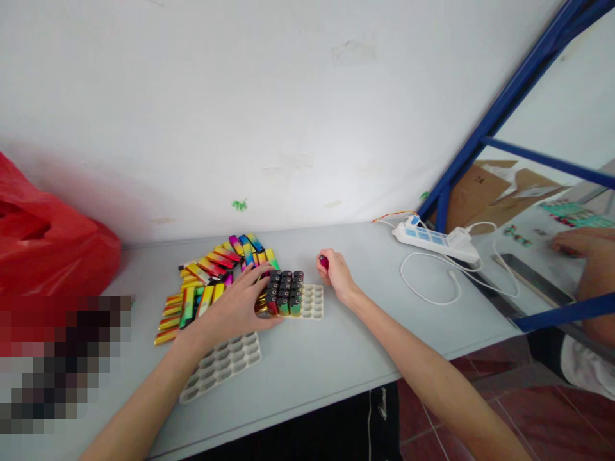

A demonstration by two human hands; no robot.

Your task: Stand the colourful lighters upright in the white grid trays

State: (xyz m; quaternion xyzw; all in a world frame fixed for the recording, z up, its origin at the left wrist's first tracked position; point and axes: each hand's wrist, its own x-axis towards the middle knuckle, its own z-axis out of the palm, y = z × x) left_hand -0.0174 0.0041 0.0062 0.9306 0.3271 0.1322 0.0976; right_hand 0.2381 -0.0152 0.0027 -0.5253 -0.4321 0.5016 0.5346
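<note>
My left hand [240, 294] curves round the left side of a block of upright slim cases [284, 293], its thumb at the front and fingers at the back. These look like lighter bodies, with black tops and shiny red, green and gold sides. They stand in a pale tray [313, 302] with oval holes, whose right columns show bare. To the right of the tray, my closed right hand [337, 276] grips one pinkish-purple case [324, 262], its end poking out above the fist. Behind my left hand lies a loose pile of shiny multicoloured cases [211, 266].
A second holed tray [225, 365] lies partly under my left forearm. A red plastic bag [52, 237] sits at left. At right are a white power strip [432, 242], a looped white cable [427, 301] and a blue metal frame [461, 160]. Beyond it, another person's arm [596, 275] rests.
</note>
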